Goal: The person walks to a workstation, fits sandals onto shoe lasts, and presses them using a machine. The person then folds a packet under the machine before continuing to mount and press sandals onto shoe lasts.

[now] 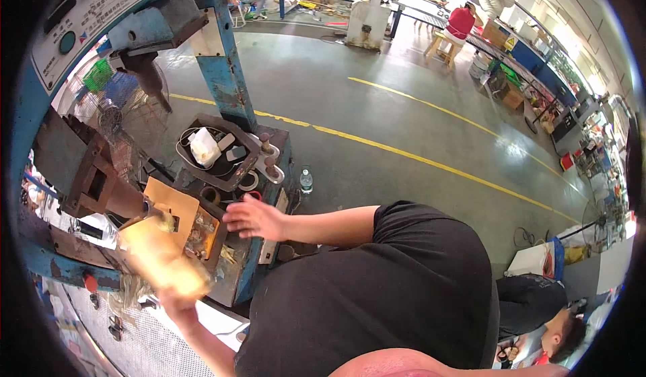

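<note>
Piece [158,252]: yellow, blurred; probably light, pliable; best held at end away from metal post [124,198].
Left hand [180,307]: clasping that end.
Right hand [257,219]: spread, right of metal post.

Whoever's wearing the camera has a plain black T-shirt [377,296] on, matte fabric, pretty roomy cut, with soft wrinkles across the body. The right sleeve [431,232] is short and loose, kinda bunched into deep creases, with a simple straight hem. Below that it's just a bare right forearm [330,226] and a bare right hand [256,219]. Same deal on the other side: left forearm [210,347] bare, left hand [178,304] bare too, though slightly blurry.
</note>
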